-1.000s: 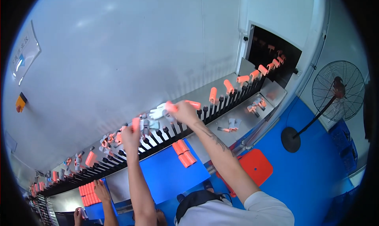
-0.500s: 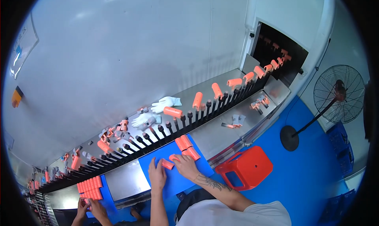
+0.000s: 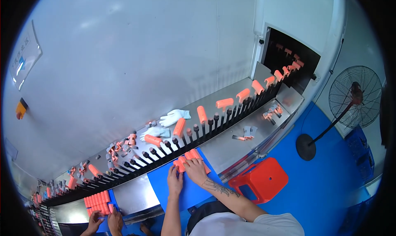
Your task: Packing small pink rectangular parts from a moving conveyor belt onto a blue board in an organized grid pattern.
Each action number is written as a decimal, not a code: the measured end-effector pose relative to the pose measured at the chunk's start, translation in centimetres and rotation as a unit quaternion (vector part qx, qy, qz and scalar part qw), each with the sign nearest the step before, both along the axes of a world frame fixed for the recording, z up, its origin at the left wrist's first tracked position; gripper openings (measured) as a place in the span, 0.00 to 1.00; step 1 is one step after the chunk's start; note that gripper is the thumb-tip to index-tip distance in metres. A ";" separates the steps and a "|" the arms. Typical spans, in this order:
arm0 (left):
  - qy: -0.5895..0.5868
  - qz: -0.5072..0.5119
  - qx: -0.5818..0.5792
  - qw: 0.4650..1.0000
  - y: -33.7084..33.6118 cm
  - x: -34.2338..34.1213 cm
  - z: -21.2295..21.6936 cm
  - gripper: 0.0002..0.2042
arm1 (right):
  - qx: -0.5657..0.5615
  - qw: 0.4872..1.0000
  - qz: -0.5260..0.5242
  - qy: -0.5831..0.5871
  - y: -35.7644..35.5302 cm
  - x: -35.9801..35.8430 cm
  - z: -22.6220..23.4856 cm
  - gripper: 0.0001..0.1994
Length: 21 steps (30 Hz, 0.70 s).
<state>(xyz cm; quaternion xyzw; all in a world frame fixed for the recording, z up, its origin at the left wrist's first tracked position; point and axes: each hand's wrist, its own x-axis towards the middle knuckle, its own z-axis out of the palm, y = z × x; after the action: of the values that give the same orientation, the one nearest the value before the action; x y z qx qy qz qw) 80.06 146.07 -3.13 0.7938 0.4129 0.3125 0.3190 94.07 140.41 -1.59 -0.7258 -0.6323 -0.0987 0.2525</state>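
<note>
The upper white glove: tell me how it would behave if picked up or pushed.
The white glove is probably floppy, since it looks like fabric and lies flattened. It seems light, with no bulky filling showing. Pushed along the metal ledge, it would likely bunch or slide.

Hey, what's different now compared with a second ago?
The left hand and right hand, each then holding an orange part, have come down from the posts to the parts on the blue mat; whether they've let go is unclear. The parts on the posts moved left, away from the dark opening. The gloves, stool and fan stayed put.
</note>
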 end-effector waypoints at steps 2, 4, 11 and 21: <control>-0.008 0.013 0.023 1.000 0.3 1.0 -0.6 0.19 | -0.052 0.998 0.018 0.023 0.1 0.8 0.4 0.16; -0.039 0.027 -0.012 0.999 0.2 1.6 -0.3 0.20 | -0.027 0.999 0.029 0.008 -0.3 1.7 1.3 0.18; -0.104 0.060 0.012 0.993 -2.6 1.1 3.8 0.21 | 0.077 0.974 0.041 0.208 -3.9 9.2 5.3 0.20; 0.180 0.045 0.196 0.963 5.6 6.1 21.7 0.14 | -0.006 0.996 0.069 0.063 4.1 13.5 18.3 0.14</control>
<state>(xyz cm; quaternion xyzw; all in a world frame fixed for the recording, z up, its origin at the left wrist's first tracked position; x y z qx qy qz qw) 86.12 151.65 18.54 0.8644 0.4296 0.2535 0.0632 107.56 144.56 16.75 -0.6871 -0.6639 -0.0312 0.2937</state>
